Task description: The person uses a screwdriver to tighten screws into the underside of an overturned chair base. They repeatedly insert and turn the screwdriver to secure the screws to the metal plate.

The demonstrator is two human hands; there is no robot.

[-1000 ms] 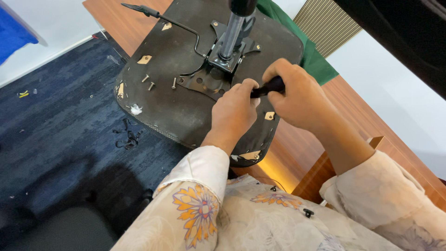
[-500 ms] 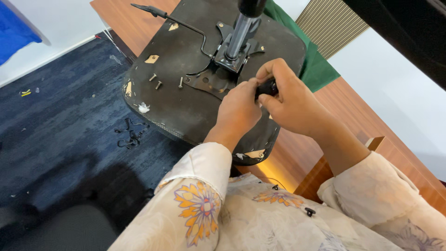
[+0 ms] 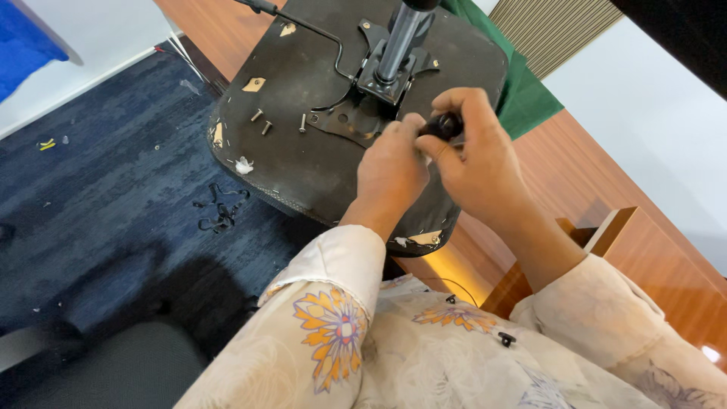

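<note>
With three loose screws (image 3: 279, 123) lying unfitted on the upturned chair seat (image 3: 303, 163), both the left hand (image 3: 391, 168) and right hand (image 3: 475, 155) pinch a black knob (image 3: 444, 125) beside the mounting plate (image 3: 356, 113).

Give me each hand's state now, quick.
Left hand: fingers closed, pinching beside the small round black knob.
Right hand: closed, gripping that knob.
</note>
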